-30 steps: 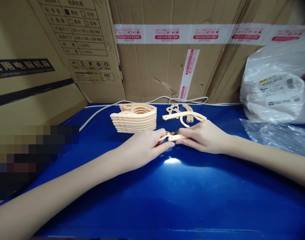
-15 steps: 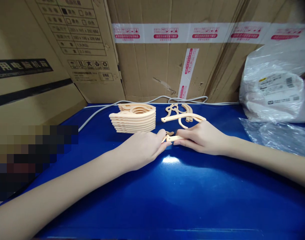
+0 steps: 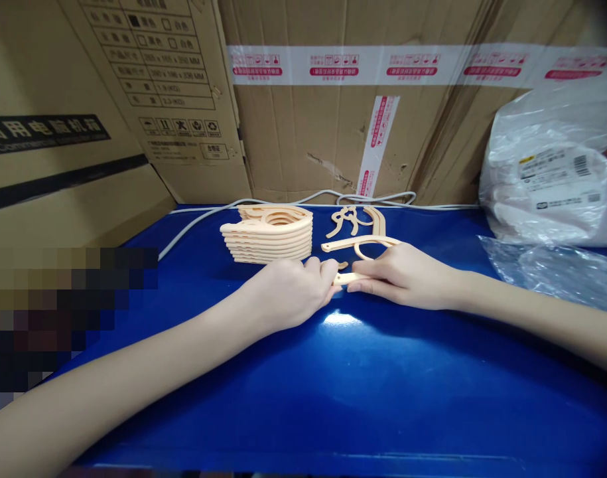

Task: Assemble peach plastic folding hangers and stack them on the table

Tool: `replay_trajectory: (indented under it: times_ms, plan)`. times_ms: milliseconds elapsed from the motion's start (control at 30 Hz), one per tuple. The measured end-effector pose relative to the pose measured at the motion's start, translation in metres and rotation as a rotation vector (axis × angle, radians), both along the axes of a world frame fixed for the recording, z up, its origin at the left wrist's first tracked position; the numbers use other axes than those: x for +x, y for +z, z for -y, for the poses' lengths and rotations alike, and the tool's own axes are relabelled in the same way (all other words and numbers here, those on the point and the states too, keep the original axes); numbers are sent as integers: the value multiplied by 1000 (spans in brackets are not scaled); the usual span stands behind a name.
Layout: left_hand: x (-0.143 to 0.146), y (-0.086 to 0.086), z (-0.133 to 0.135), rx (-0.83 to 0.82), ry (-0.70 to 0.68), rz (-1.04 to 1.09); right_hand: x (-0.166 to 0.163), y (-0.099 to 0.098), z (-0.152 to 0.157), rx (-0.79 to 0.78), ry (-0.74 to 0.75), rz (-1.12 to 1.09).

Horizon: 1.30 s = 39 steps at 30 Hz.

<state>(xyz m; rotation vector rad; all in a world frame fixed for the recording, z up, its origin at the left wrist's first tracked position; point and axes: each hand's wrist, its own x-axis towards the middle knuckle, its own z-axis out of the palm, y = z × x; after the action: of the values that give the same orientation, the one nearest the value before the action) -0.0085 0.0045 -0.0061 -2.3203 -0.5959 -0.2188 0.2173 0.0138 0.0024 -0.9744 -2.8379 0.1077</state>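
Note:
My left hand point(image 3: 296, 289) is closed at the end of a cream plastic folding hanger point(image 3: 346, 279), its fingers covering the joint. A small curved hook tip point(image 3: 343, 265) pokes out beyond those fingers. From the other side my right hand point(image 3: 403, 275) pinches the same hanger's arm between thumb and fingers. Just behind the right hand is another long cream hanger arm point(image 3: 345, 243), its right end hidden by that hand. A neat stack of folded cream hangers point(image 3: 268, 247) stands behind my left hand.
Loose hook pieces point(image 3: 343, 219) and curved hanger arms point(image 3: 379, 222) lie at the back of the blue table point(image 3: 303, 398). A white cable point(image 3: 184, 230) runs along the cardboard boxes point(image 3: 293, 139). Clear plastic bags point(image 3: 546, 172) sit at the right.
My left hand has shifted slightly right and turned, its fingers now covering the hanger joint that showed before. My right hand keeps its pinch, almost in place. The view has shifted slightly.

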Motion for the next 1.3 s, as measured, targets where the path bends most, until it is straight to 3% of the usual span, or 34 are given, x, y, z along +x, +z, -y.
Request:
replay_trajectory:
  times_ms: [167,400,667,967,1167,1300]
  plan:
    - [-1,3,0,-125,9,17,0,0,2,-17,3,0]
    - [-4,5,-10,-373,-22,139,0,-7,2,99,-13,10]
    - [-5,4,-11,-412,-6,148,-2,-20,5,158,-75,0]
    - [-3,5,-8,-503,0,142,-3,-21,5,187,-84,18]
    - [-3,6,-7,-446,14,118,-2,-21,6,242,-40,9]
    - [-2,10,-3,-432,52,114,-1,-19,8,332,-38,-117]
